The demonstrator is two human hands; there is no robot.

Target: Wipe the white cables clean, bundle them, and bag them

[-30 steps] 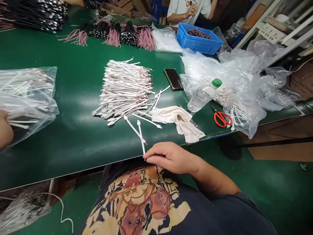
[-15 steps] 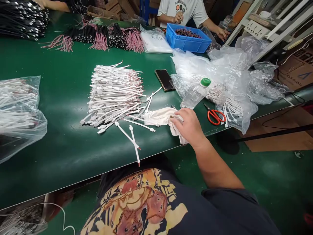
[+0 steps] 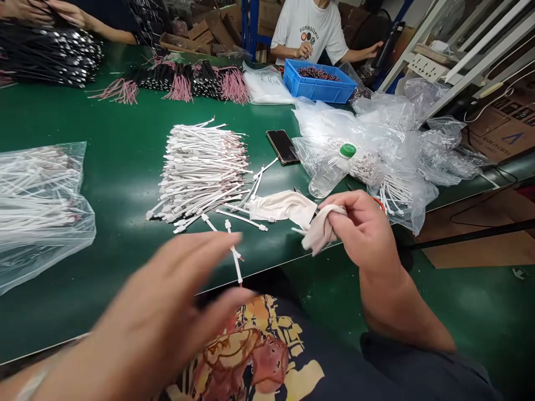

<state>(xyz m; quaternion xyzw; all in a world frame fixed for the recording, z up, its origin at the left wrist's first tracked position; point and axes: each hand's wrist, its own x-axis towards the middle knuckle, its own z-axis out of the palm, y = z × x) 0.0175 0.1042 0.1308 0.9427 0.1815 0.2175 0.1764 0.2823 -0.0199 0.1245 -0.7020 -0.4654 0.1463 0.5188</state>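
Observation:
My right hand (image 3: 365,231) pinches a crumpled off-white cloth (image 3: 321,231) above the table's front edge. Another pale cloth piece (image 3: 284,206) lies flat on the green table just left of it. My left hand (image 3: 167,306) is raised in front of the table, slightly blurred, thumb and fingers apart, with nothing between them. Beyond it is a large pile of white cables (image 3: 204,167) with several loose ones at its lower right. A clear bottle with a green cap (image 3: 332,170) lies behind my right hand, and a black phone (image 3: 283,147) is farther back.
Clear bags with white cables lie at left (image 3: 42,195) and right (image 3: 393,145). Red-handled scissors (image 3: 379,204) are mostly hidden behind my right hand. A blue bin (image 3: 320,86), bundles of black and pink wires (image 3: 179,81) and two people are across the table.
My left hand has come into view from the lower left. My right hand has lifted one cloth piece and moved right and nearer, while the other piece stays on the table. The view has shifted slightly.

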